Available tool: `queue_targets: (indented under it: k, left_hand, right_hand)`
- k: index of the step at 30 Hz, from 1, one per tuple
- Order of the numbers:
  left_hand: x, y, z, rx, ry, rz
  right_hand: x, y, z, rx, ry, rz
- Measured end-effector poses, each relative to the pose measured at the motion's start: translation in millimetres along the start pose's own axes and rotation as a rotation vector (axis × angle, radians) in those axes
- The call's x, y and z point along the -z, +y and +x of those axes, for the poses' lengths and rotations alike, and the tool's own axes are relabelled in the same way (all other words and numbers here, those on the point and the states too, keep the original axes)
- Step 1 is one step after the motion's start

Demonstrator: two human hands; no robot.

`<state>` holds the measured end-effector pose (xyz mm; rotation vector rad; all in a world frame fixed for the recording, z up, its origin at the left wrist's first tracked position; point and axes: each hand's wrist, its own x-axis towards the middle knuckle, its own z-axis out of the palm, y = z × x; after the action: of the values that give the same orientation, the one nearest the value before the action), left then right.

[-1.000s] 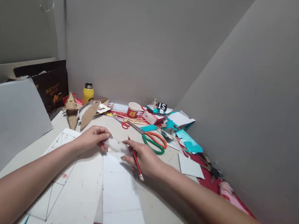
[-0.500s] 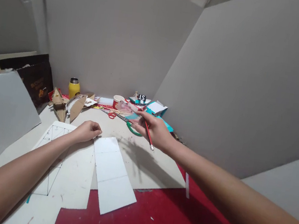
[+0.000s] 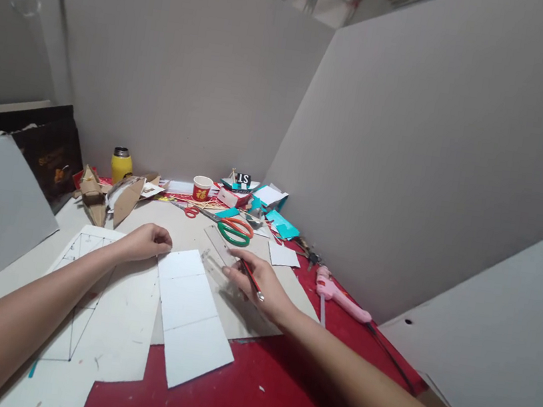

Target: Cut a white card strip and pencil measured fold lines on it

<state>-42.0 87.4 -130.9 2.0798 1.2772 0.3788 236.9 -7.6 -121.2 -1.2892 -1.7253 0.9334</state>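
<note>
While the left hand point(image 3: 144, 243) rests curled, holding nothing, beside the light, bendable white card strip point(image 3: 188, 310), the right hand point(image 3: 260, 286) pinches a thin, stiff red pencil point(image 3: 251, 279) mid-shaft.

Both bare forearms reach in from the frame's lower corners toward its centre. The left hand point(image 3: 145, 242) is loosely curled, knuckles up. The right hand point(image 3: 260, 284) lies palm down, fingers pinched.

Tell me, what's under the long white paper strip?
The white strip lies over a grey board, a bigger white sheet and the red table. Anything directly beneath it stays hidden.
</note>
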Motion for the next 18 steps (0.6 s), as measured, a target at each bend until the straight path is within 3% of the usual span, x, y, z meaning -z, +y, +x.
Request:
queue_targets:
  k: [10, 18]
  left_hand:
    - [-6.8, -1.4, -0.4, -0.014, 0.106, -0.019]
    - [-11.5, 6.3, -4.9, -0.046, 0.185, -0.109]
  right_hand:
    - [2.4, 15.1, 16.9, 0.017, -0.020, 0.014]
    - [17.8, 12.7, 15.2, 0.034, -0.033, -0.031]
